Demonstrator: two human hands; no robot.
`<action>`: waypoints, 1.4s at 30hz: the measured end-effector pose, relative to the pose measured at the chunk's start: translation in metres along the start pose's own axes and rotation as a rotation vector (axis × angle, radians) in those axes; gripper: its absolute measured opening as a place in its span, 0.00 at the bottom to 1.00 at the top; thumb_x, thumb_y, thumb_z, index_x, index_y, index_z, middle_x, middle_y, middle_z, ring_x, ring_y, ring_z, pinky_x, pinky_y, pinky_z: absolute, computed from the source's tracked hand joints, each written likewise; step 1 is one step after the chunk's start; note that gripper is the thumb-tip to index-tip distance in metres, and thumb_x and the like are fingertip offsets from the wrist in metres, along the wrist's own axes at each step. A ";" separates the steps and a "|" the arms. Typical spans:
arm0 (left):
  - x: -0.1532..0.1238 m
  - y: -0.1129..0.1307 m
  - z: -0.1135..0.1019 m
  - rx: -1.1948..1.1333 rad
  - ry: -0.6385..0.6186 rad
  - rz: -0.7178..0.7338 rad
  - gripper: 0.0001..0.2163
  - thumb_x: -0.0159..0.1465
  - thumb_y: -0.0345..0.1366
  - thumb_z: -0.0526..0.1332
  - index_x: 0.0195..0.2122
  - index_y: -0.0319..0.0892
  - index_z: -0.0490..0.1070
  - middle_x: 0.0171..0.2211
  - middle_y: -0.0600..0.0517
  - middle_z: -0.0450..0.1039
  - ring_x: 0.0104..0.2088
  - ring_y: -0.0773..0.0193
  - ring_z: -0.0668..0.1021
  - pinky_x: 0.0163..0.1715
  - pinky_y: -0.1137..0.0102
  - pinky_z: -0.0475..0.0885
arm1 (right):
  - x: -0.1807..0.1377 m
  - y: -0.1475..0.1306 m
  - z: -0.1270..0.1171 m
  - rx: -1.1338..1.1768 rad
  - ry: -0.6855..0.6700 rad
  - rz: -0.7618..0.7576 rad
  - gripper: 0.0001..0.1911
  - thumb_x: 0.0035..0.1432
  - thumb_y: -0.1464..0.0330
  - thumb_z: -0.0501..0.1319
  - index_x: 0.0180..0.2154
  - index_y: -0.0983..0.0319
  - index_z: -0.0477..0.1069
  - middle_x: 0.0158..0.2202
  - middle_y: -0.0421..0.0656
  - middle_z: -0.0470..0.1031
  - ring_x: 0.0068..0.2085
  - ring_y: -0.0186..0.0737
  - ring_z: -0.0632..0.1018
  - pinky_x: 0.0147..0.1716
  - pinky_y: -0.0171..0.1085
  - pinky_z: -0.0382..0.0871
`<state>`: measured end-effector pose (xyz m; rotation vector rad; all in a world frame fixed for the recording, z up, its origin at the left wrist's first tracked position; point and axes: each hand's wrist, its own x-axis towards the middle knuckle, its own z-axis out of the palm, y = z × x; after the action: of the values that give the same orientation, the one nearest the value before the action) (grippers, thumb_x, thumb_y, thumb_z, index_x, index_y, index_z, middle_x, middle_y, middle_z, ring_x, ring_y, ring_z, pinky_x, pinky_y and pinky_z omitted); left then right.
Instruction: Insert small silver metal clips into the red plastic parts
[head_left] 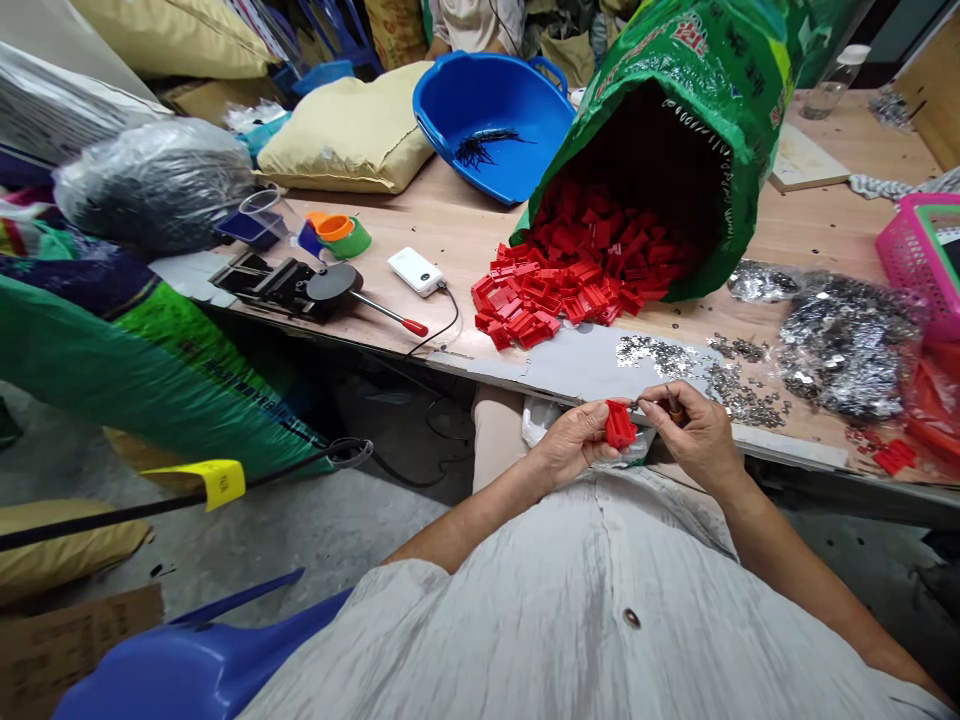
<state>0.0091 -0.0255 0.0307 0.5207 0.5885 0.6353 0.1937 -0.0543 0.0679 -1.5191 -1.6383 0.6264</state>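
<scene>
My left hand [564, 446] is closed around a small red plastic housing [619, 427], held just over my lap at the table's front edge. Close by on its right, my right hand [699, 432] is closed with a small amber-handled tool [676, 407] in its fingers. The thumb and fingertip of that hand point at the red housing, and a tiny dark piece seems to show between them, too small to name. Beyond my hands, flat silvery metal pieces [652, 355] lie scattered on a grey board [574, 362].
Red housings [525, 290] spill from a green sack [750, 215]. Bagged metal pieces [847, 345] and a pink basket [892, 260] are on the right. A lever press [300, 285], a white power bank [415, 271] and a blue basin [480, 110] stand leftward and behind.
</scene>
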 end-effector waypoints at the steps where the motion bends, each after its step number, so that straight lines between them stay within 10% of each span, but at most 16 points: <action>1: 0.000 0.000 0.001 -0.010 -0.002 -0.002 0.24 0.58 0.48 0.69 0.50 0.37 0.72 0.31 0.49 0.76 0.26 0.66 0.80 0.22 0.79 0.72 | 0.000 0.000 0.001 0.000 0.006 -0.007 0.08 0.62 0.61 0.59 0.35 0.58 0.72 0.23 0.37 0.68 0.24 0.33 0.64 0.26 0.34 0.59; 15: -0.003 -0.002 0.006 0.547 0.149 0.460 0.18 0.54 0.35 0.72 0.45 0.41 0.72 0.42 0.48 0.79 0.44 0.61 0.80 0.50 0.65 0.74 | -0.017 0.023 -0.007 0.002 0.082 0.090 0.07 0.62 0.63 0.60 0.37 0.59 0.73 0.29 0.39 0.74 0.26 0.33 0.69 0.29 0.34 0.62; 24: 0.007 -0.002 0.004 0.709 0.285 0.372 0.20 0.54 0.40 0.71 0.47 0.41 0.73 0.44 0.48 0.80 0.45 0.57 0.81 0.51 0.62 0.76 | -0.038 0.054 -0.026 0.094 0.274 0.257 0.07 0.61 0.63 0.58 0.34 0.59 0.71 0.29 0.38 0.71 0.31 0.35 0.71 0.33 0.34 0.62; 34: 0.036 -0.009 -0.003 0.776 0.285 0.351 0.23 0.52 0.43 0.72 0.49 0.44 0.74 0.44 0.51 0.80 0.45 0.60 0.81 0.53 0.66 0.75 | -0.082 0.094 -0.114 0.042 0.783 0.416 0.10 0.56 0.60 0.60 0.32 0.61 0.70 0.29 0.37 0.71 0.31 0.35 0.70 0.35 0.34 0.63; 42: 0.035 -0.010 -0.006 0.670 0.258 0.366 0.23 0.51 0.42 0.73 0.47 0.41 0.74 0.40 0.49 0.81 0.41 0.59 0.83 0.45 0.67 0.79 | -0.054 0.093 -0.090 0.120 0.666 0.380 0.11 0.54 0.60 0.63 0.31 0.61 0.71 0.27 0.37 0.71 0.29 0.34 0.69 0.30 0.34 0.62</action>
<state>0.0316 -0.0074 0.0083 1.2046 0.9696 0.8576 0.3189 -0.1068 0.0319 -1.7199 -0.8079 0.3434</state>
